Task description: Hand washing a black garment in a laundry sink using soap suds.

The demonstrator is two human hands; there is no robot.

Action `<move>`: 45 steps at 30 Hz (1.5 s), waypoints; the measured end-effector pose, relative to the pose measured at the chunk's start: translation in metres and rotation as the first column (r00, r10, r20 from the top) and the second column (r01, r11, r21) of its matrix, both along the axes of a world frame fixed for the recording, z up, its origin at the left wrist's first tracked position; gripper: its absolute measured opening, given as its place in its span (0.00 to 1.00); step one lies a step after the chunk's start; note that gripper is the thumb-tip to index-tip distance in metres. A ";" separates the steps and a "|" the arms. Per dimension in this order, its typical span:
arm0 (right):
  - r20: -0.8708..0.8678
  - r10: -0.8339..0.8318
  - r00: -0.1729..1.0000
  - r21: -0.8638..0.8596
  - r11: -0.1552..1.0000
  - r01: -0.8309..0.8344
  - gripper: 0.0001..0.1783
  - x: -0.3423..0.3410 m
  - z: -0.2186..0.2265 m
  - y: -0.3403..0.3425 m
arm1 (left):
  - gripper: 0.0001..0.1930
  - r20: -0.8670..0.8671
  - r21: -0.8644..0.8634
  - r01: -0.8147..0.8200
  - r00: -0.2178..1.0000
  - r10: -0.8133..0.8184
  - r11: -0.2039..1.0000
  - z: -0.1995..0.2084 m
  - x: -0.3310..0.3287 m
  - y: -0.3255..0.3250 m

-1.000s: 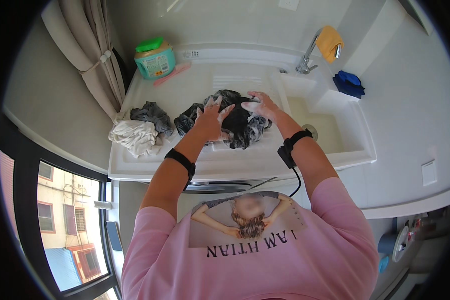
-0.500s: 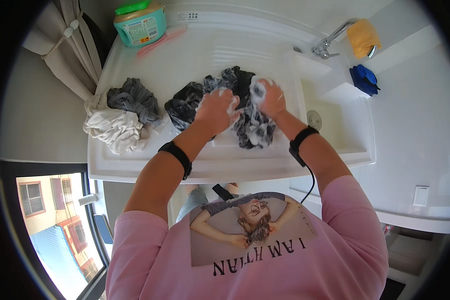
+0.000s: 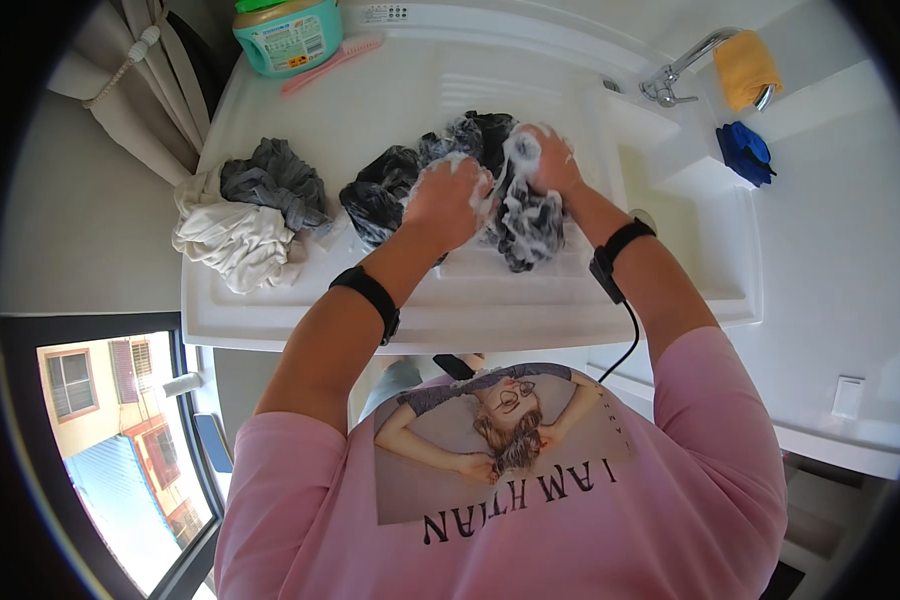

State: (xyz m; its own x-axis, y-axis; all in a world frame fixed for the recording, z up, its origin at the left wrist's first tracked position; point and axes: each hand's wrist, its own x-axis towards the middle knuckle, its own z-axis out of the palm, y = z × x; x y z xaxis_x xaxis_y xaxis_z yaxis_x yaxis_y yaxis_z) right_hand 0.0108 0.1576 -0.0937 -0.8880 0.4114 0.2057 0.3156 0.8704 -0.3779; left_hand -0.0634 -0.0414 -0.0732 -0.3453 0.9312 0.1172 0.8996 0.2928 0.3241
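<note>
Wet dark cloth, black and grey and covered in white suds, lies bunched up on the white washboard basin; it looks like a garment [image 3: 380, 195]. My left hand [image 3: 452, 200] is closed on its middle, with foam over the knuckles. Just to the right and a bit farther off, my right hand [image 3: 550, 160] grips a sudsy bunch of the same cloth, part of which hangs toward me below the hand. The fingertips of both hands are hidden in the foam and folds. Black bands circle both forearms.
Left on the basin [image 3: 440, 325] are a grey cloth [image 3: 275, 185] and a white cloth [image 3: 235, 240]. Behind them stand a teal detergent tub [image 3: 290, 42] and a pink brush [image 3: 330, 65]. Right are the sink bowl [image 3: 660, 190], a tap [image 3: 662, 88], an orange cloth [image 3: 747, 70] and a blue cloth [image 3: 743, 155].
My right hand has pushed slightly away from me with its bunch of cloth. My left hand has shifted a little to the right, still gripping. The whole view has tilted slightly.
</note>
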 end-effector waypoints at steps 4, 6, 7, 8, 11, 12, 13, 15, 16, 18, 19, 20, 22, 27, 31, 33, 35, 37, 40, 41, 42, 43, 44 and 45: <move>0.093 -0.148 0.985 -0.014 0.989 0.150 0.34 -0.008 -0.002 0.001 | 0.17 -0.061 0.014 0.016 0.998 -0.016 1.000 -0.009 -0.002 -0.002; 0.028 0.065 0.998 -0.197 0.979 -0.058 0.30 0.017 0.001 -0.039 | 0.18 -0.084 0.034 -0.014 0.996 0.016 0.999 -0.022 -0.007 -0.014; -0.050 0.179 0.983 -0.151 0.971 -0.184 0.24 0.034 -0.004 -0.055 | 0.18 -0.110 0.058 -0.008 0.994 0.014 0.998 -0.024 -0.007 -0.014; -0.120 0.345 0.931 -0.193 0.912 -0.363 0.16 0.053 0.011 -0.079 | 0.18 -0.105 0.051 -0.027 0.994 0.033 0.998 -0.025 -0.009 -0.020; -0.205 0.393 0.896 -0.030 0.913 -0.407 0.14 0.056 0.006 -0.041 | 0.18 0.004 0.045 -0.008 1.000 0.008 0.999 -0.014 -0.006 -0.005; -0.128 0.255 0.958 -0.087 0.960 -0.267 0.15 0.037 0.008 -0.019 | 0.17 0.049 0.038 -0.044 0.998 0.043 0.998 -0.018 -0.007 0.000; -0.040 0.110 0.993 -0.137 0.984 -0.115 0.17 0.022 0.005 -0.004 | 0.15 0.097 0.026 -0.079 0.992 0.076 0.997 -0.024 -0.006 0.002; -0.017 0.013 1.000 -0.063 0.998 -0.015 0.17 0.004 0.000 0.008 | 0.16 0.085 0.043 -0.084 0.993 0.080 0.996 -0.036 -0.007 0.004; 0.005 -0.088 0.996 0.018 0.996 0.088 0.16 0.001 -0.001 0.015 | 0.16 0.082 0.064 -0.087 0.993 0.081 0.994 -0.039 -0.007 0.009; -0.009 -0.028 1.000 -0.092 0.995 0.027 0.17 0.014 -0.006 -0.008 | 0.16 0.066 0.063 -0.050 0.997 0.046 0.997 -0.027 -0.007 -0.005; -0.040 0.034 0.999 -0.189 0.981 -0.041 0.17 0.025 -0.005 -0.022 | 0.17 0.041 0.074 -0.017 0.999 0.014 0.997 -0.021 -0.007 -0.008; -0.038 0.205 0.978 -0.165 0.964 -0.208 0.18 0.042 0.001 -0.042 | 0.17 0.040 0.075 -0.031 0.999 0.028 0.997 -0.018 -0.008 -0.012; -0.032 0.363 0.931 -0.148 0.920 -0.364 0.20 0.056 0.005 -0.053 | 0.17 -0.034 0.028 -0.044 0.998 0.045 0.999 -0.017 -0.008 -0.014; 0.048 0.172 0.984 0.095 0.980 -0.176 0.19 0.023 0.010 -0.017 | 0.16 -0.014 0.031 -0.058 0.998 0.058 0.998 -0.019 -0.003 0.003; 0.169 0.034 0.985 0.051 0.998 -0.043 0.20 0.021 0.014 -0.027 | 0.15 -0.021 0.139 -0.013 1.000 0.016 0.990 -0.018 -0.004 0.000; 0.203 0.241 0.949 -0.062 0.970 -0.233 0.21 0.030 0.027 -0.054 | 0.15 -0.025 0.129 -0.033 0.999 0.036 0.991 -0.021 -0.009 -0.009; 0.176 0.343 0.923 -0.065 0.939 -0.337 0.22 0.055 0.030 -0.066 | 0.15 -0.030 0.121 -0.046 0.998 0.050 0.992 -0.018 -0.011 -0.011; 0.029 0.498 0.867 -0.143 0.860 -0.489 0.23 0.075 0.022 -0.062 | 0.14 -0.038 0.068 -0.041 0.998 0.044 0.997 -0.009 -0.008 -0.010; 0.045 0.317 0.948 -0.060 0.948 -0.314 0.21 0.050 0.015 -0.033 | 0.15 -0.071 0.056 0.018 0.997 -0.014 0.998 -0.001 -0.004 0.002; 0.125 0.206 0.971 0.030 0.977 -0.211 0.19 0.040 0.016 -0.035 | 0.15 -0.081 0.056 0.024 0.997 -0.020 0.998 -0.006 -0.006 0.001; 0.172 0.177 0.969 0.042 0.982 -0.187 0.20 0.035 0.018 -0.036 | 0.14 -0.104 0.073 0.011 0.995 -0.004 0.997 -0.011 -0.006 0.001; 0.161 0.164 0.973 0.049 0.984 -0.174 0.20 0.033 0.020 -0.040 | 0.14 -0.127 0.094 0.002 0.992 0.010 0.996 -0.015 -0.006 0.002; 0.207 0.152 0.967 0.038 0.986 -0.163 0.22 0.032 0.025 -0.044 | 0.14 -0.136 0.102 0.018 0.991 -0.004 0.995 -0.014 -0.005 0.002; 0.252 0.136 0.958 0.029 0.989 -0.148 0.24 0.033 0.029 -0.048 | 0.15 -0.070 0.066 -0.022 0.997 0.027 0.998 -0.013 -0.005 0.000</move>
State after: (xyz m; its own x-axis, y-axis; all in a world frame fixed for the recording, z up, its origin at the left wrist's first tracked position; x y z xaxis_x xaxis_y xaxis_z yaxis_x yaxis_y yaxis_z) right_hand 0.0435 0.1100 -0.0642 -0.9622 0.2722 -0.0126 0.2660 0.9279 -0.2611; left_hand -0.0682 -0.0412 -0.0859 -0.3562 0.9122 0.2024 0.9140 0.2951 0.2786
